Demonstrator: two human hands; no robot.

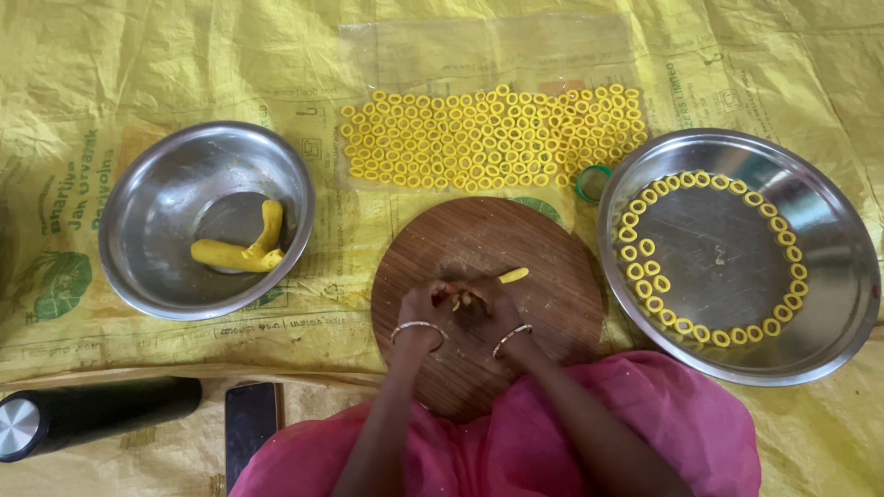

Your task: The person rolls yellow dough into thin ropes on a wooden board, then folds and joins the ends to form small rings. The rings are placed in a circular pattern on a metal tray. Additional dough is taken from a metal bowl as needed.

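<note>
Both hands (pixel 460 308) pinch yellow dough strip (pixel 512 275)

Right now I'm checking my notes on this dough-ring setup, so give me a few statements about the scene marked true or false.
1. Both hands, the left hand and the right hand, are over the round wooden board. True.
2. The steel bowl is full of rings. False: it holds two yellow dough rolls.
3. The steel plate has yellow rings along its rim. True.
4. The rows of rings lie on the board. False: they lie on a clear plastic sheet beyond it.
</note>
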